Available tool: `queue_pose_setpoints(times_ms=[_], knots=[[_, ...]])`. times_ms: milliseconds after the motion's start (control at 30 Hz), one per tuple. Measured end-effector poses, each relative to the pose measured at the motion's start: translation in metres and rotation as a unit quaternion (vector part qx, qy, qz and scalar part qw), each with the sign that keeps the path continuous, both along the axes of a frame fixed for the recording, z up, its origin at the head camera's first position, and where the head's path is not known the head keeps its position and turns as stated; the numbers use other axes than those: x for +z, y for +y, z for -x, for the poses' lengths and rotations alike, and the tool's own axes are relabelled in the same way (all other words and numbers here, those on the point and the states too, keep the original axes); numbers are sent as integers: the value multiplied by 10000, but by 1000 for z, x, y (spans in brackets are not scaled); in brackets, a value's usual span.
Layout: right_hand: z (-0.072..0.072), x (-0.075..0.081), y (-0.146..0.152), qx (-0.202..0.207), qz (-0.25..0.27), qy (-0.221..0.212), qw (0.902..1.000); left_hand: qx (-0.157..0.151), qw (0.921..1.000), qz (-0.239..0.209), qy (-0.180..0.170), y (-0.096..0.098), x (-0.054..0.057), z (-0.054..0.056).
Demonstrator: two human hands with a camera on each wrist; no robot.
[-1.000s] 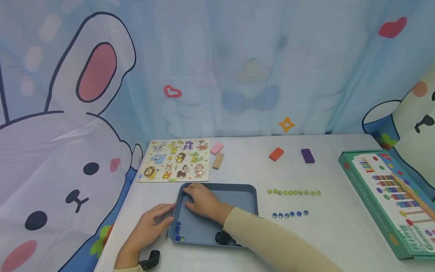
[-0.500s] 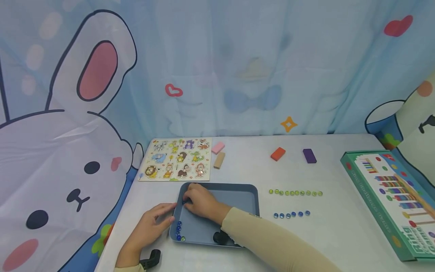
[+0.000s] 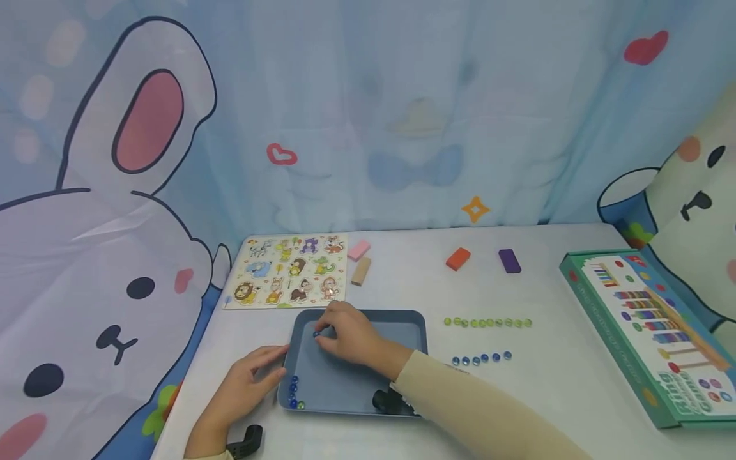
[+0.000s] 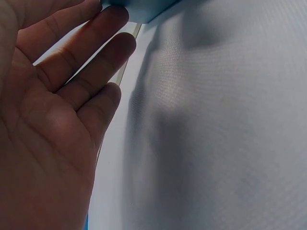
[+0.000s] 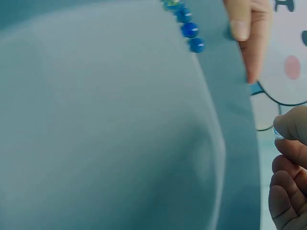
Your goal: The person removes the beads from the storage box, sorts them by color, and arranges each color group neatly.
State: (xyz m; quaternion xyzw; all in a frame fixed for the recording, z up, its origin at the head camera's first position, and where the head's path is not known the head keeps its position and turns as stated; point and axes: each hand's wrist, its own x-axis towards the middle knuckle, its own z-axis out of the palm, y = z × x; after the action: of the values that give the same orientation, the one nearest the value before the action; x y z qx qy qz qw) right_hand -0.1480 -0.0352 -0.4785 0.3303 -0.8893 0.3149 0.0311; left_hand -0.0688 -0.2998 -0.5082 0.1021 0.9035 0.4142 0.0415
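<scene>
Two rows of beads (image 3: pixel 487 323) are lying sorted right of the tray (image 3: pixel 414 319), a few blue beads (image 3: pixel 294 387) remaining inside, while we are pinching one bead (image 3: pixel 315 334) with our right hand (image 3: pixel 347 335) and resting our open left hand (image 3: pixel 247 383) against the tray's left edge.

The bead (image 5: pixel 277 132) pinched at the right hand's (image 3: pixel 351 334) fingertips (image 5: pixel 292 125) is mostly hidden. The beads (image 5: pixel 184 21) beyond them blur; the tray (image 4: pixel 136 9) above the left hand's (image 4: pixel 48 120) fingers is cut off.

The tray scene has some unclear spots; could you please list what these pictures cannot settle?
- Blue bead, head view: tiny, largely hidden by the right hand.
- Tray near right corner, head view: hidden by the sleeve.
- Game box, head view: print too small to read.
- Left hand, left wrist view: cropped by the frame edge.
</scene>
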Motion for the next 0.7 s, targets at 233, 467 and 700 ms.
queue_pose_setpoints(times_ms=[233, 467, 700], knots=[[-6, 18, 32, -105, 425, 125, 9990, 112, 9998, -12, -148, 1, 1, -1], [-8, 35, 70, -448, 501, -146, 9976, 114, 9999, 58, -51, 1, 0, -2], [-12, 35, 121, -1190, 520, -39, 9915, 74, 9999, 71, -1, 2, 2, -2]])
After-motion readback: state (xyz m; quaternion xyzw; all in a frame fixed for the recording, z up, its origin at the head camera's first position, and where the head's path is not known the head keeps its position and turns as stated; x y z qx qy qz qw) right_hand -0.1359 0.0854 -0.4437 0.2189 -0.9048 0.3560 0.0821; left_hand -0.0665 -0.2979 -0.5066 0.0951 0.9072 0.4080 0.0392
